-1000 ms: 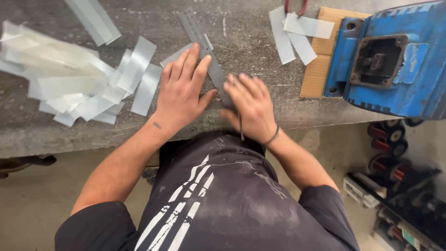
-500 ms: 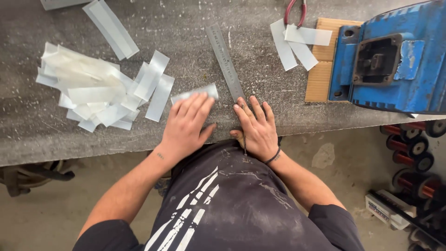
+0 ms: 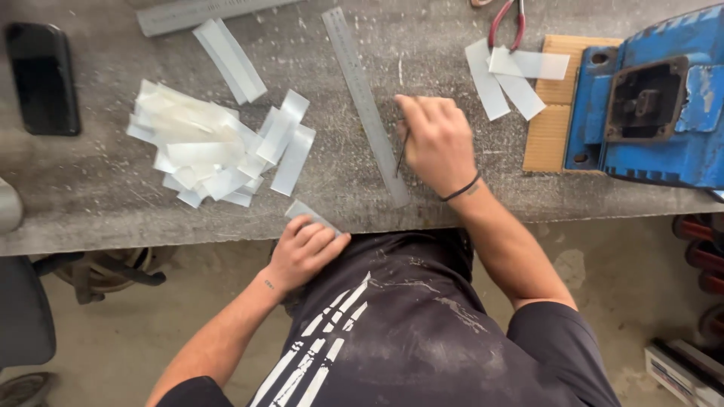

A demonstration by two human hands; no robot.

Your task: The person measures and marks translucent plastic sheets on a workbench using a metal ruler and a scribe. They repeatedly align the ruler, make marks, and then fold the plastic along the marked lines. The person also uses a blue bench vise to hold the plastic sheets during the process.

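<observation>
The left hand (image 3: 305, 252) is pinching a pale strip (image 3: 311, 215) at the bench's (image 3: 90, 203) near edge, fingers curled over it. The right hand (image 3: 437, 143) is resting on the benchtop just beside the steel ruler (image 3: 366, 102), fingers closed around a thin dark tool (image 3: 402, 151). A heap of strips (image 3: 204, 147) is lying toward the left, well apart from the blue machine (image 3: 656, 105) at the right edge.
</observation>
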